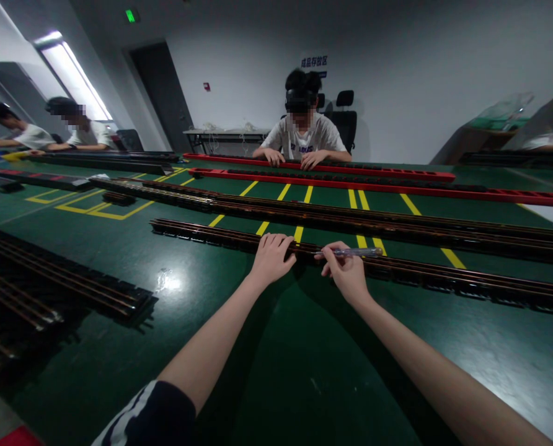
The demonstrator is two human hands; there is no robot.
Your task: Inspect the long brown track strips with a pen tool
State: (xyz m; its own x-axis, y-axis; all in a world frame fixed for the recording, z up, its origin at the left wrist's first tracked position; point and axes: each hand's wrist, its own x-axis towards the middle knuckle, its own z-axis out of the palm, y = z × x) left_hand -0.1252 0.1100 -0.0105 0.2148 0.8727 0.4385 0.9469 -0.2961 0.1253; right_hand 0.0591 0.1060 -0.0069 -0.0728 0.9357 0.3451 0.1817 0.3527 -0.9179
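Note:
A long black strip with copper-coloured rails (202, 233) runs across the green table in front of me. My left hand (273, 255) lies over this strip with bent fingers on its far side and the thumb on the near side. Just right of it, my right hand (344, 266) pinches a slim, pen-like screwdriver (358, 252) with a see-through handle. The handle points right, and the thin end reaches left, close above the strip. Whether that tip touches the strip is too small to tell.
More dark railed strips (267, 210) lie just beyond, and others (72, 272) at the left. Two red strips (374, 181) lie farther back, where a co-worker (304, 133) sits with both hands on one. Other people sit at far left. Yellow lines mark the green table (276, 371).

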